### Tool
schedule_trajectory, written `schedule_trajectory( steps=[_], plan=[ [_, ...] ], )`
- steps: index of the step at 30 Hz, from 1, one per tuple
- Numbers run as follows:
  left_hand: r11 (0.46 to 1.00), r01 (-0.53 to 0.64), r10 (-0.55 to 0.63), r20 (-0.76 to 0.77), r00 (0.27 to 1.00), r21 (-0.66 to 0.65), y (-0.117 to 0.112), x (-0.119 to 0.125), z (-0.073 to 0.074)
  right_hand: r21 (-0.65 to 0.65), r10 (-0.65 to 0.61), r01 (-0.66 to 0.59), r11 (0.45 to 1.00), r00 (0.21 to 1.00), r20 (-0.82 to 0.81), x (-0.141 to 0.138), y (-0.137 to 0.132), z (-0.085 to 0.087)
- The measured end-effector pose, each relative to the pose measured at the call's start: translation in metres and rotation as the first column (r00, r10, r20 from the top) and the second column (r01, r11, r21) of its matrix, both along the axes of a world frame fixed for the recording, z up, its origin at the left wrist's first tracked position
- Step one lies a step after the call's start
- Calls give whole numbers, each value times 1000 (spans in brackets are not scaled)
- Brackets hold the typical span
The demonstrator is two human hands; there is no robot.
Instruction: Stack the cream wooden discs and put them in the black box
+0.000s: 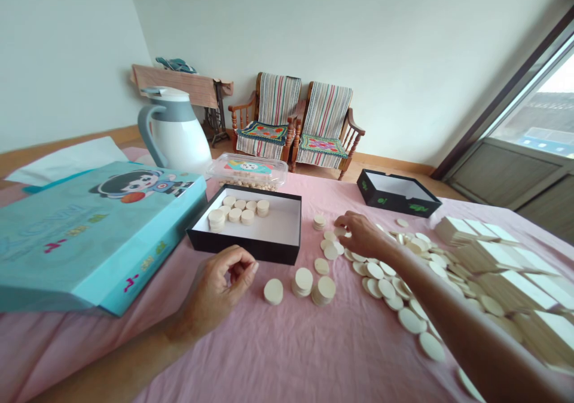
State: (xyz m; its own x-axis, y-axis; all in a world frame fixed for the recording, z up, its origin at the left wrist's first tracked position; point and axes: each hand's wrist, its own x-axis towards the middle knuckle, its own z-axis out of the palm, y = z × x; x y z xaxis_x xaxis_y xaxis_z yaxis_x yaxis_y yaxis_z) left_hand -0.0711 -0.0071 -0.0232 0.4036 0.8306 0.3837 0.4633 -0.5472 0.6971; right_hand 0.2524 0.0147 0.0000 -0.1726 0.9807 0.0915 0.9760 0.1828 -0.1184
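My right hand (361,235) reaches to the edge of a heap of loose, pale round wooden discs (386,288). Its fingertips pinch a wooden disc (341,231) there, beside a few others lying flat. My left hand (228,277) rests near the front of a black box with a white inside (291,220). Its fingers are curled in to the thumb, with nothing visible in them. Inside the box, short stacks of discs (247,216) stand toward the left. Between my hands are disc stacks (323,290) on the pink cloth, and another small stack (319,222) stands farther back.
At left lies a large turquoise box (147,253), with a white and grey jug (179,134) behind it. A clear plastic container (249,170) sits beyond the black box. A second black box (399,192) and bundled wooden squares (515,289) are at right. Two chairs (325,125) stand beyond.
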Motion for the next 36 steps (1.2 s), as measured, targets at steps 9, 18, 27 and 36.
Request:
schedule_trajectory(
  steps=[9,18,27,36],
  plan=[
    [1000,-3,3,-9,1000,-1,1,0,1,-67,-151,151,986,989,8,-22,9,0],
    [1000,-10,10,-6,1000,7,2,1,1,-121,-214,226,967,971,105,-31,15,3],
    [1000,-11,11,-11,1000,10,1,1,1,9,-119,119,993,992,30,-10,24,-5],
    [1000,-7,7,-9,1000,-3,1,0,0,16,-59,60,998,995,-76,-7,28,-7]
  ],
)
